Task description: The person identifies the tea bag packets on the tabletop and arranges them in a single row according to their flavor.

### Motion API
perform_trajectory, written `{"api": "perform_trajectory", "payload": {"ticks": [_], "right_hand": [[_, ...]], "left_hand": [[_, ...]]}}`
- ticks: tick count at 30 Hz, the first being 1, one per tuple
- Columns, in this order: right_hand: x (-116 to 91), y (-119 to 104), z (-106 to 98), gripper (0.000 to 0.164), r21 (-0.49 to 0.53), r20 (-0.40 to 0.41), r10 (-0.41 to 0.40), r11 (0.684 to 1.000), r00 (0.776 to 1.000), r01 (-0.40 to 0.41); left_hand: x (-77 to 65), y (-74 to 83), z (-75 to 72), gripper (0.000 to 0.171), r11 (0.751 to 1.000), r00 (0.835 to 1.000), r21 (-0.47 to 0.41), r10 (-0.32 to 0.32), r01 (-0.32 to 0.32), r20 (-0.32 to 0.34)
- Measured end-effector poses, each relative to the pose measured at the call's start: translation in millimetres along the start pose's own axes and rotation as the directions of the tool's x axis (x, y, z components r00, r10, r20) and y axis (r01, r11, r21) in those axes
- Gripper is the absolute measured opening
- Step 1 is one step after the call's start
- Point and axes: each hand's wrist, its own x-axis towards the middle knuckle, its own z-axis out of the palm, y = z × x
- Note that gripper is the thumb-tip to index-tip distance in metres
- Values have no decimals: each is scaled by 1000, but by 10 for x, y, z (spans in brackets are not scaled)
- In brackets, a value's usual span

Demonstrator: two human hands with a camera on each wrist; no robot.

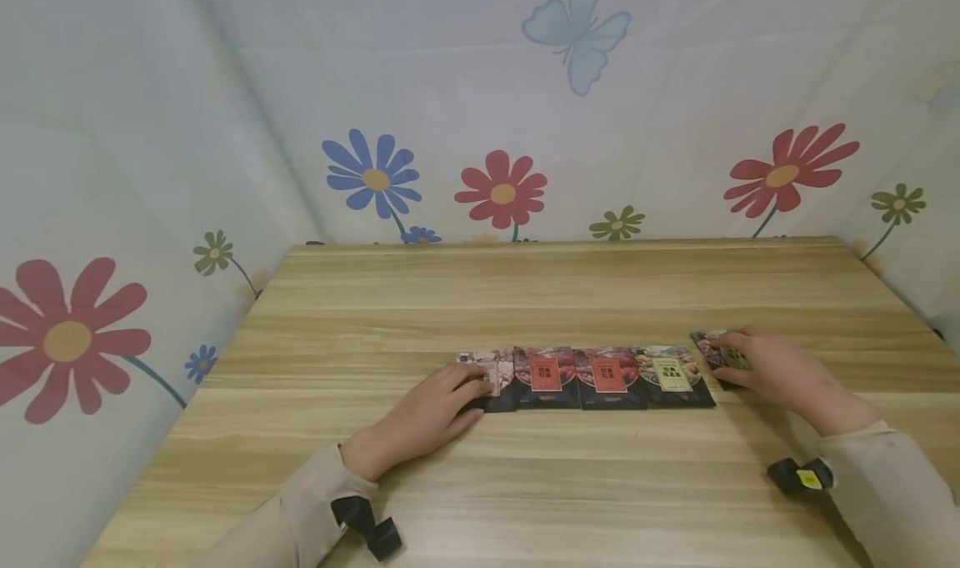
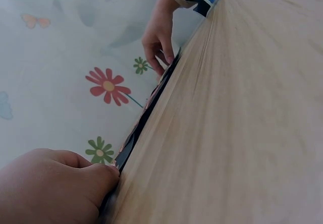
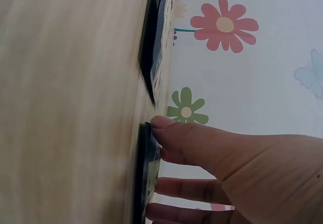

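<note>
Four flat packets that look like tea bags lie side by side in a row. The leftmost packet (image 1: 501, 399) has a pale printed top, and my left hand (image 1: 431, 409) rests on its left part. Beside it lie two packets with red labels, a left one (image 1: 546, 378) and a right one (image 1: 611, 378), then a packet with a yellow-green label (image 1: 672, 376). Just right of the row, slightly tilted, is a dark packet (image 1: 707, 339). My right hand (image 1: 776, 372) holds it between thumb and fingers, covering most of its face.
The packets lie on a wood-grain table (image 1: 450, 301). Behind and beside it hangs a pale curtain (image 1: 465, 67) with printed flowers and a butterfly. A black strap with a small device (image 1: 367, 528) sits on the left wrist, another (image 1: 798, 476) on the right.
</note>
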Motion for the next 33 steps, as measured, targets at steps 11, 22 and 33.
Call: {"api": "perform_trajectory", "payload": {"ticks": [11, 22, 33], "right_hand": [[-48, -81, -46, 47, -17, 43, 36, 999, 998, -35], [-61, -110, -76, 45, -22, 51, -1, 1000, 999, 2], [-84, -174, -120, 44, -37, 82, -11, 999, 997, 14]], "left_hand": [[8, -5, -4, 32, 1000, 1000, 4, -1, 1, 13], [7, 0, -22, 32, 1000, 1000, 9, 0, 0, 10], [2, 1, -13, 32, 1000, 1000, 10, -5, 4, 16]]}}
